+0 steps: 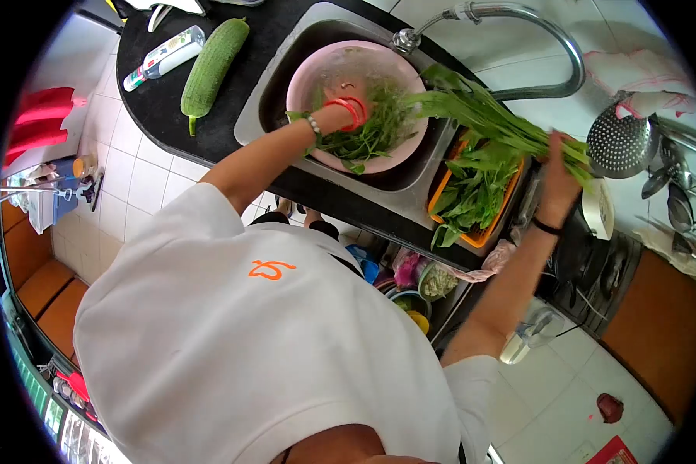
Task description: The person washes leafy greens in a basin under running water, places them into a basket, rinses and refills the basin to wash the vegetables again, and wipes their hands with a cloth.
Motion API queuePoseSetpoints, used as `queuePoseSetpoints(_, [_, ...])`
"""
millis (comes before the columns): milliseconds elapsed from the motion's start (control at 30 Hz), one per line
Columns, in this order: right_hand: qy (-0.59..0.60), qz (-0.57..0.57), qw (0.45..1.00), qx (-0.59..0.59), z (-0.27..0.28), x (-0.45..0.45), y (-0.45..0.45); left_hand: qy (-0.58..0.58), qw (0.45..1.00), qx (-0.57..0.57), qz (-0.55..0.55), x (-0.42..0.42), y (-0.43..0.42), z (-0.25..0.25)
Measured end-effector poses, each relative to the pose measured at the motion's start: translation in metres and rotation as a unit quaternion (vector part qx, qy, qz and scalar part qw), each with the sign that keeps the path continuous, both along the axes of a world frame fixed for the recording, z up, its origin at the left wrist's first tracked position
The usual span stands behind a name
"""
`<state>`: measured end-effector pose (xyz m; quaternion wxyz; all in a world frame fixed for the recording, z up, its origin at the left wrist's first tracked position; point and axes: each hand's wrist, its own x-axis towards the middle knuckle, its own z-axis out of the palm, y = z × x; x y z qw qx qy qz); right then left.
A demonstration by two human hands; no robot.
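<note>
My left hand [353, 91], with red bangles and a beaded bracelet at the wrist, reaches into a pink basin [300, 87] of water and leafy greens in the sink. Its fingers are blurred by water and greens, so I cannot tell whether they are closed. My right hand [558, 185], a black band at its wrist, grips the stem end of a long bunch of leafy greens [491, 116]. That bunch stretches from the basin's right rim across an orange basket [483, 234]. More green leaves [472, 185] lie inside the basket, some hanging over its front edge.
The metal sink [410, 203] is set in a black counter [166, 127]. A curved faucet [576, 58] arches above its back right. A green gourd [213, 69] and a bottle [166, 56] lie at left. A skimmer [622, 139] and ladles [679, 205] hang at right.
</note>
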<state>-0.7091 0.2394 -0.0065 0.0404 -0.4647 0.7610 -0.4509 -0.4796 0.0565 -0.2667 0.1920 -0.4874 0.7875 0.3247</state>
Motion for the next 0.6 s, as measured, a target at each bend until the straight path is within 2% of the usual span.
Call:
queuePoseSetpoints(67, [-0.11,-0.1,0.989,-0.002,0.037,-0.016,0.025,0.057,0.991,-0.114,0.03,-0.014,0.044,0.016])
queuePoseSetpoints(100, [-0.102,-0.115,0.988,0.013,0.056,-0.03,0.037,0.057,0.992,-0.112,0.03,-0.018,0.06,0.023])
queuePoseSetpoints(133, [-0.086,-0.167,0.979,0.084,0.072,-0.047,0.051,0.064,0.99,-0.108,-0.064,-0.021,0.075,0.028])
queuePoseSetpoints(167, [-0.096,-0.172,0.975,0.107,0.078,-0.063,0.06,0.07,0.979,-0.103,-0.159,-0.023,0.082,0.03])
queuePoseSetpoints(200, [-0.105,-0.176,0.97,0.13,0.082,-0.078,0.066,0.07,0.979,-0.102,-0.16,-0.025,0.083,0.027])
queuePoseSetpoints(233, [-0.105,-0.177,0.97,0.131,0.074,-0.095,0.071,0.041,0.972,-0.085,-0.216,-0.025,0.083,0.022])
queuePoseSetpoints(300, [-0.162,-0.156,0.931,0.288,0.038,-0.127,0.075,-0.038,0.945,-0.083,-0.314,-0.018,0.08,0.026])
queuePoseSetpoints(333, [-0.177,-0.125,0.919,0.33,0.02,-0.104,0.063,-0.039,0.945,-0.081,-0.315,-0.008,0.079,0.017])
queuePoseSetpoints(367, [-0.145,-0.185,0.881,0.411,-0.004,-0.096,0.056,-0.044,0.934,-0.144,-0.324,0.005,0.074,0.003])
queuePoseSetpoints(400, [-0.133,-0.172,0.819,0.531,-0.04,-0.119,0.061,-0.049,0.919,-0.208,-0.331,0.017,0.065,-0.008])
queuePoseSetpoints(433, [0.005,-0.157,0.774,0.613,-0.037,-0.099,0.051,-0.05,0.918,-0.211,-0.332,0.027,0.051,-0.011])
queuePoseSetpoints(467, [0.004,-0.156,0.776,0.611,-0.042,-0.083,0.05,-0.061,0.933,-0.208,-0.287,0.036,0.037,-0.011])
queuePoseSetpoints(500, [0.067,-0.176,0.856,0.48,-0.049,-0.066,0.056,-0.072,0.947,-0.199,-0.242,0.044,0.028,-0.011])
queuePoseSetpoints(533, [0.127,-0.191,0.913,0.336,-0.06,-0.05,0.058,-0.075,0.947,-0.196,-0.242,0.049,0.02,-0.008])
queuePoseSetpoints(600, [-0.048,-0.053,0.977,0.202,-0.128,-0.021,0.047,0.034,0.977,-0.183,-0.109,0.059,0.004,-0.001])
